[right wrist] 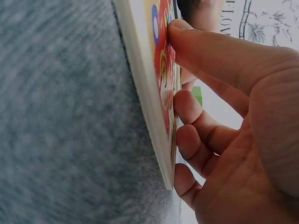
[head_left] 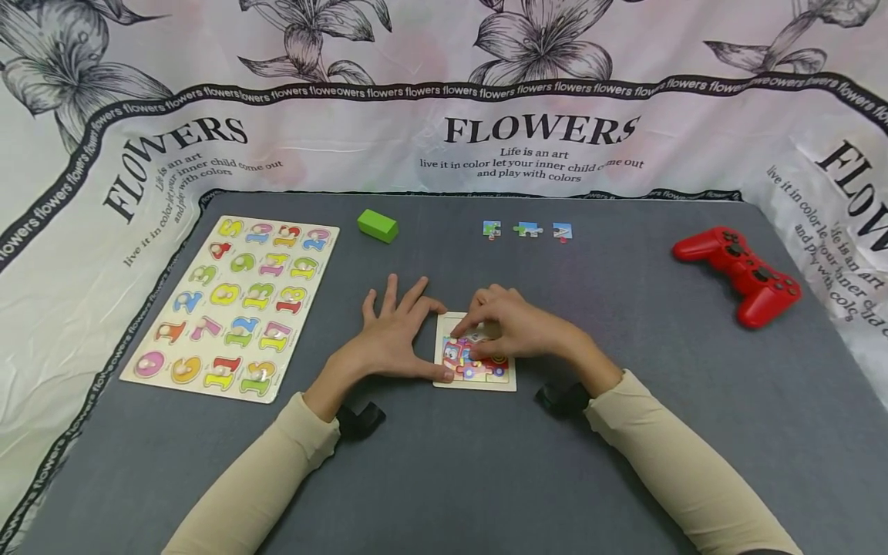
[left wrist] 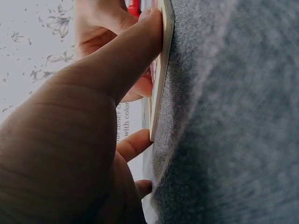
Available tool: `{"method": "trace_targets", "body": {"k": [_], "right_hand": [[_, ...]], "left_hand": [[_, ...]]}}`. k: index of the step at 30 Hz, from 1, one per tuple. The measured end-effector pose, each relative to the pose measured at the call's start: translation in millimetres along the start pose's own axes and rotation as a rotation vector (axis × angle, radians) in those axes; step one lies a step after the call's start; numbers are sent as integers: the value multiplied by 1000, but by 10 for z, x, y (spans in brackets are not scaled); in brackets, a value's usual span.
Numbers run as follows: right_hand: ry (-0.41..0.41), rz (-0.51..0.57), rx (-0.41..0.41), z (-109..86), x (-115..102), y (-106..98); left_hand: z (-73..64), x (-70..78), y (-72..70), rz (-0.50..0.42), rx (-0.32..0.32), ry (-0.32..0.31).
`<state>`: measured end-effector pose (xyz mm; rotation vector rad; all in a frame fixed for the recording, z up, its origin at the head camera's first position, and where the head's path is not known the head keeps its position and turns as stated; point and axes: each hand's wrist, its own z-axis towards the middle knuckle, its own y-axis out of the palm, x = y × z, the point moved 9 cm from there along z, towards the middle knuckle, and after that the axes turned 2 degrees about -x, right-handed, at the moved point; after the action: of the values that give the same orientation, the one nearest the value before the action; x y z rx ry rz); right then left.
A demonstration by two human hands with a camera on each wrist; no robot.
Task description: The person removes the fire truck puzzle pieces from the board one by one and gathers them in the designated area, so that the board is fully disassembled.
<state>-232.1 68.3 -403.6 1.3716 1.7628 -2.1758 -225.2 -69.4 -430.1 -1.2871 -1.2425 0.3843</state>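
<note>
A small wooden jigsaw puzzle (head_left: 475, 386) with a red vehicle picture lies flat on the grey table. My left hand (head_left: 391, 339) spreads its fingers at the puzzle's left side. Its thumb (left wrist: 145, 32) rests on the near left corner and the index finger reaches the far left corner. Over the puzzle from the right comes my right hand (head_left: 516, 320), its thumb (right wrist: 187, 37) and index finger set down on the picture a little apart, at a puzzle piece (head_left: 461, 351) they partly cover. The other right fingers are bent close over the frame. The far part of the picture is hidden under this hand.
Three loose puzzle pieces (head_left: 529, 230) lie in a row at the back. A green block (head_left: 378, 226) stands back left, with a number board (head_left: 232, 308) at the left. On the right is a red game controller (head_left: 738, 276). A floral cloth (head_left: 388, 139) borders the table (head_left: 416, 478).
</note>
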Motion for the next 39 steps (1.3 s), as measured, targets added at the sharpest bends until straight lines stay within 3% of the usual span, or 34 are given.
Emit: {"method": "trace_targets", "body": {"k": [39], "right_hand": [[65, 114, 28, 20, 81, 31]], "left_hand": [[21, 5, 7, -23, 20, -34]]}}
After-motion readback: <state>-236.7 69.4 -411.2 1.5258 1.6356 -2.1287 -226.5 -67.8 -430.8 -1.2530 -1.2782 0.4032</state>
